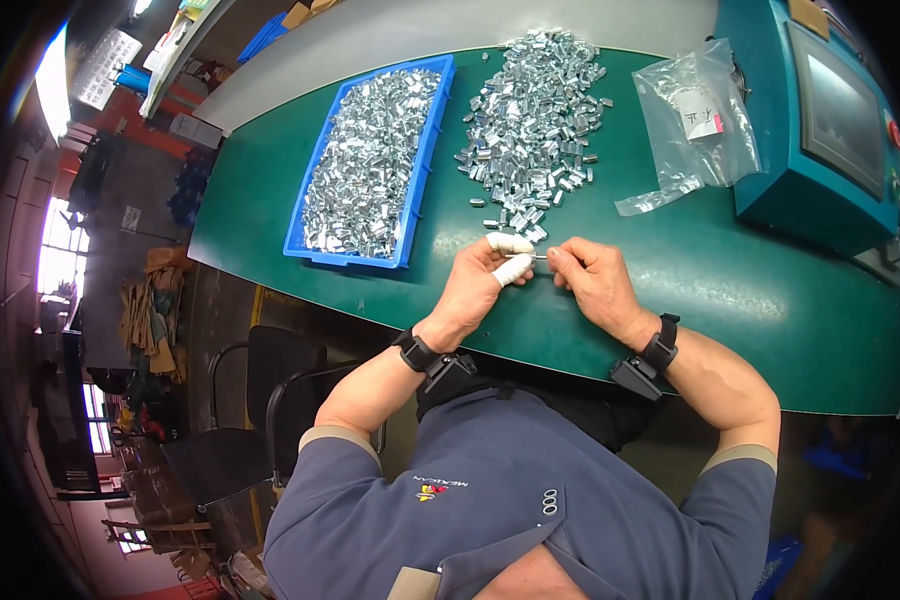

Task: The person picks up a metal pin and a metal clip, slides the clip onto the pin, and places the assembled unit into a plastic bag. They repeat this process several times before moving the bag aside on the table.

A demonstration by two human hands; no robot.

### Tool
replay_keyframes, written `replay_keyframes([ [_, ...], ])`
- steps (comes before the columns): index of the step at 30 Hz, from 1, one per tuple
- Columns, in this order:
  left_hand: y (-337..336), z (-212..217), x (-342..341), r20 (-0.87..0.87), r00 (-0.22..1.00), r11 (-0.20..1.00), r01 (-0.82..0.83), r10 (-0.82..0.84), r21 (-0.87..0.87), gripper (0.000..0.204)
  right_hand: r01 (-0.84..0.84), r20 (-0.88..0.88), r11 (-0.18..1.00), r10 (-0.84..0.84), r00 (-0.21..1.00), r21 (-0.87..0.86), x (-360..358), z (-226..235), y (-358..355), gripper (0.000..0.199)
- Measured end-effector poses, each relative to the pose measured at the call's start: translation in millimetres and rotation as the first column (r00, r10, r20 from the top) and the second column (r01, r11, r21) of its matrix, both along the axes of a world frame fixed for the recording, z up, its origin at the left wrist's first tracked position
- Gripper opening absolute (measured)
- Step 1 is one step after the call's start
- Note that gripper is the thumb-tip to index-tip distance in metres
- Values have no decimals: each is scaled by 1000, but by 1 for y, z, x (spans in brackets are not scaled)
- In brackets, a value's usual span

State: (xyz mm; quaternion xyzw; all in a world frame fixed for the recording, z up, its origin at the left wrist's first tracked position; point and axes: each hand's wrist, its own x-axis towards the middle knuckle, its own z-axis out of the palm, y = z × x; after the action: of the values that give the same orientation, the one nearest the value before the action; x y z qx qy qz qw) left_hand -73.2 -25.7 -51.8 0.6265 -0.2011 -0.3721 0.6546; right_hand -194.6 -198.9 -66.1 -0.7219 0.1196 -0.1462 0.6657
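Note:
Both of my hands meet over the green table, close to its near edge. My left hand is closed in a pinch, with white coverings on the thumb and a finger. What it pinches is hidden by those fingertips. My right hand is closed on a thin metal rod that spans the small gap to the left fingertips. Just beyond my hands spreads a loose pile of small shiny metal pieces; its nearest pieces lie almost at my left fingers.
Left of the pile, a blue tray holds many similar metal pieces. A clear plastic bag with a white label lies to the right. Beside it stands a teal machine with a screen. The green table has a curved near edge; a black chair stands left.

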Motion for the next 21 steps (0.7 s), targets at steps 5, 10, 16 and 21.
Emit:
replay_keyframes([
  [5,-3,-2,-2,-3,1000,1000,-17,18,25,17,36,16,999,-36,999,23,2,2,1,31],
  [10,4,12,10,139,990,999,26,-29,23,16,27,70,993,-35,997,112,0,-2,4,28],
  [16,31,51,109,557,810,968,-248,182,44,18,77,49,983,-86,995,166,2,0,-2,28],
  [21,36,89,177,988,144,833,-553,61,29,33,71,47,982,-81,996,175,4,0,-3,28],
])
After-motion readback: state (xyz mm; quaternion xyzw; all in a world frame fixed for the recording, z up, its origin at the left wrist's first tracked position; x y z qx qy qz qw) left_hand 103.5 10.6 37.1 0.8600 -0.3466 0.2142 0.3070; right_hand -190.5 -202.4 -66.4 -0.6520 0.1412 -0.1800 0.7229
